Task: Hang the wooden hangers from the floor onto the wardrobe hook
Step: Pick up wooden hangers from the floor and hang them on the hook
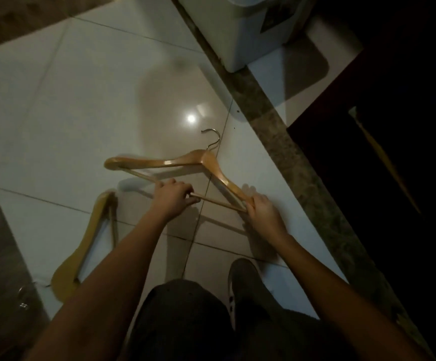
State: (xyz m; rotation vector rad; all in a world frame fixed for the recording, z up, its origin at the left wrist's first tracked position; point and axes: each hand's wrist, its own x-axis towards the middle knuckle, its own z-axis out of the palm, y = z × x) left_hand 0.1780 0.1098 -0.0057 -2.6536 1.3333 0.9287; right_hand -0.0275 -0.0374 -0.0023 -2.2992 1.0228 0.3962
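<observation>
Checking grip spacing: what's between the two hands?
Head view: only the held hanger, its bottom rod running from left hand to right hand; floor tile beneath.

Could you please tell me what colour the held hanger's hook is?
A shiny silver metal hook, seen in head view.

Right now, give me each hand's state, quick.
Left hand: closed around the lower bar of the wooden hanger.
Right hand: closed on the same hanger's right end, where bar meets arm.
</observation>
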